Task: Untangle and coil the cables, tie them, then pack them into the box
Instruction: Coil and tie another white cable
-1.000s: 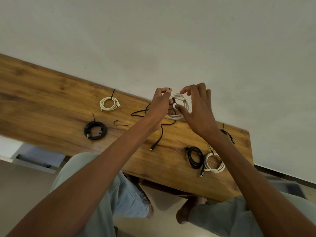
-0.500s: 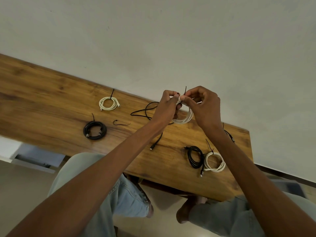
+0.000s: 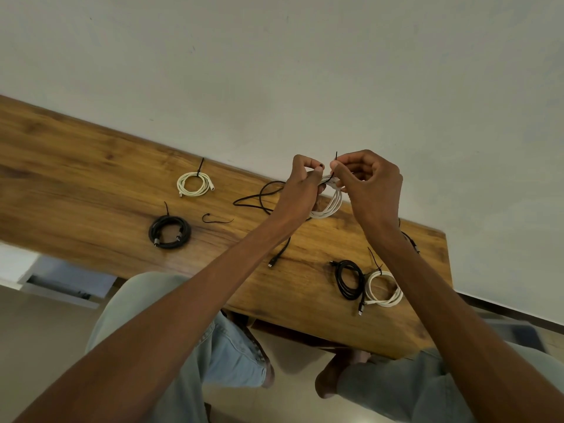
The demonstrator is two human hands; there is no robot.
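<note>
Ok so since a sec ago your right hand (image 3: 370, 181) went from open to pinching the black tie (image 3: 336, 156), left hand (image 3: 302, 186) gripping the white coil (image 3: 331, 206) above the bench (image 3: 91, 166) — tie's cinching imo, boxing comes later.

wall (image 3: 274, 56): plain grey | table (image 3: 76, 166): wooden | floor (image 3: 45, 325): pale tile

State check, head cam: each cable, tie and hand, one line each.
left hand: pinching the held coil
right hand: pinching black tie at coil top
held white coil: lifted, tie going on
far white coil: coiled, tied
left black coil: coiled, tied
near black coil: coiled, tie unclear
near white coil: coiled, tied
loose black cable: uncoiled
spare tie: unused
</note>
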